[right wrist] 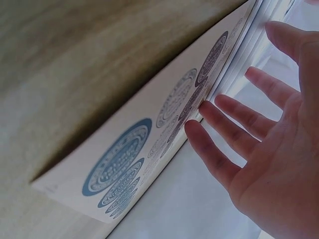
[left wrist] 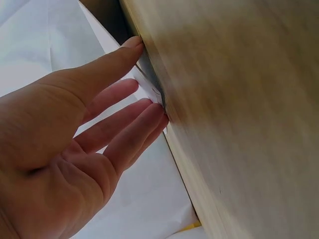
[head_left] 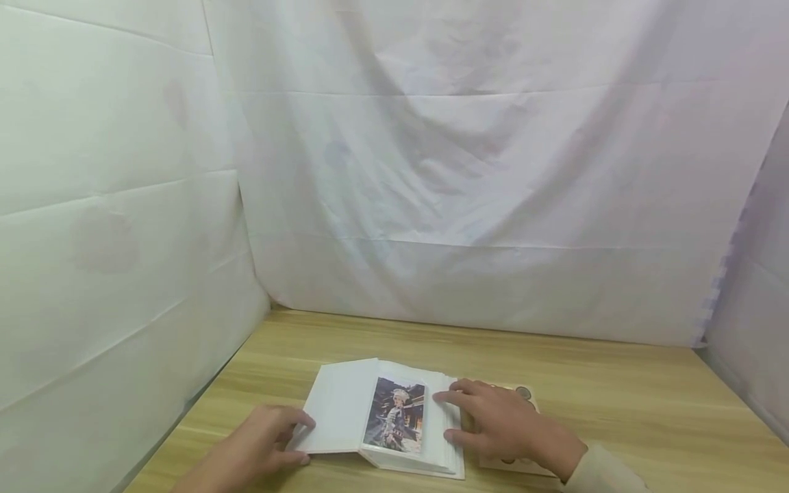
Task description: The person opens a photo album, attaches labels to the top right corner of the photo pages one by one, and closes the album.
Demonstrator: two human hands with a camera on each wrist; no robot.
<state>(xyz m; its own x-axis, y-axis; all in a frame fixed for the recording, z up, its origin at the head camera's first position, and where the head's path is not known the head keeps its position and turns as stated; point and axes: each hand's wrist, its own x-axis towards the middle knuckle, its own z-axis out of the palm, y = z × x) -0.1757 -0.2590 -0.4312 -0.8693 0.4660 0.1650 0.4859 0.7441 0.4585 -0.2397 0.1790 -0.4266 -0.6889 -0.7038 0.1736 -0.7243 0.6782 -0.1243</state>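
Observation:
A white photo album (head_left: 339, 404) lies spread on the table, its cover folded out to the left. On the right-hand page is a photo (head_left: 396, 415) of a figure in an ornate headdress among buildings. My left hand (head_left: 265, 438) is at the outer edge of the cover, fingertips at the border and the thumb apart from them. With fingers spread, my right hand (head_left: 499, 421) touches the right side of the pages. Partly hidden beneath that hand is a pale sheet printed with round stamp-like designs (right wrist: 117, 157), right beside the album.
The wood-grain table (head_left: 647, 404) extends behind the album and to the right. White cloth (head_left: 468, 171) hangs along the back, with more white sheeting (head_left: 111, 239) on the left side and at the right edge.

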